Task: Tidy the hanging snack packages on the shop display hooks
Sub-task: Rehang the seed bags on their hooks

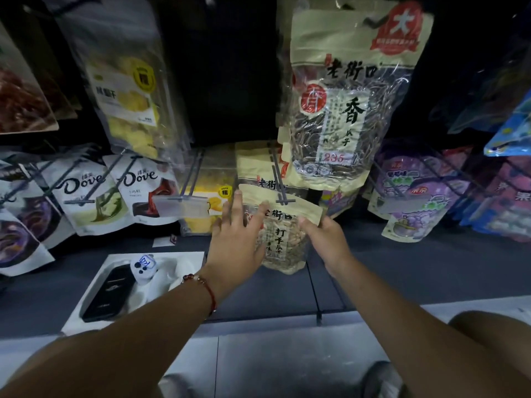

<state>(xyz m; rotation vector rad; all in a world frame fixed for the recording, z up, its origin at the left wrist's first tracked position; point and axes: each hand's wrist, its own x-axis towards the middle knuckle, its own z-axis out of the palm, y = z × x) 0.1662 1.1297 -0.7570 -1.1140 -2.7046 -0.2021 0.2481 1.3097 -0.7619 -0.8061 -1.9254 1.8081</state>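
A small beige seed packet point(283, 239) hangs at the front of a grey display hook point(280, 182) in the lower row. My right hand point(324, 239) pinches its upper right corner. My left hand point(237, 239) lies flat against the packet's left side, fingers spread and straight. More beige packets point(255, 168) hang behind it on the same hook. A large beige sunflower seed bag point(344, 99) hangs directly above.
Two Dove packets point(86, 196) and a yellow dried-fruit packet point(207, 208) hang to the left, purple packets point(413, 202) to the right. Another yellow packet point(129, 93) hangs upper left. A white tray point(86, 308) with a black box lies on the dark shelf base below.
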